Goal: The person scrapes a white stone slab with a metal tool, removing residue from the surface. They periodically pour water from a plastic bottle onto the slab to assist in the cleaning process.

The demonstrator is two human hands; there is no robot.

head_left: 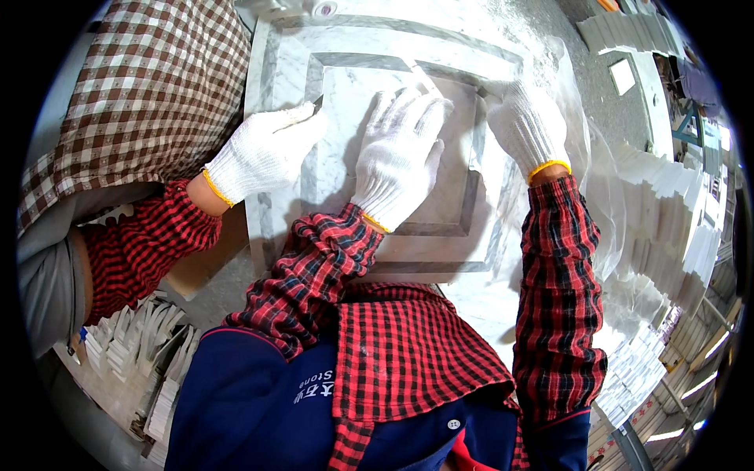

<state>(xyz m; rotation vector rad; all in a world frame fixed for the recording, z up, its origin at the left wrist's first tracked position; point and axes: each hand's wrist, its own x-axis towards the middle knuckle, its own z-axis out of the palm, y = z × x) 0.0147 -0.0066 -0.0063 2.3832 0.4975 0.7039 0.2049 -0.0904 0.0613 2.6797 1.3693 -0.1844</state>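
A marble panel [271, 188] with nested grey and white square frames lies under my hands. My left hand [399, 153], in a white knit glove with a yellow cuff edge, rests flat on its middle, fingers stretched out. Just beyond those fingertips lies a narrow white strip [424, 77]. Over the panel's right side, my right hand [528, 122], gloved alike, is closed with its fingers curled toward the grey border. What it grips, if anything, is hidden. From the left comes a co-worker's gloved hand [265, 149], pinching a small dark pointed blade [317, 104] above the panel.
The co-worker's brown checked apron [165, 86] fills the upper left. Clear plastic sheeting [609, 188] hangs along the panel's right side. Stacks of white slabs [656, 212] stand at the right. More white strips [133, 345] are piled at lower left. A white roll [324, 9] sits at the far edge.
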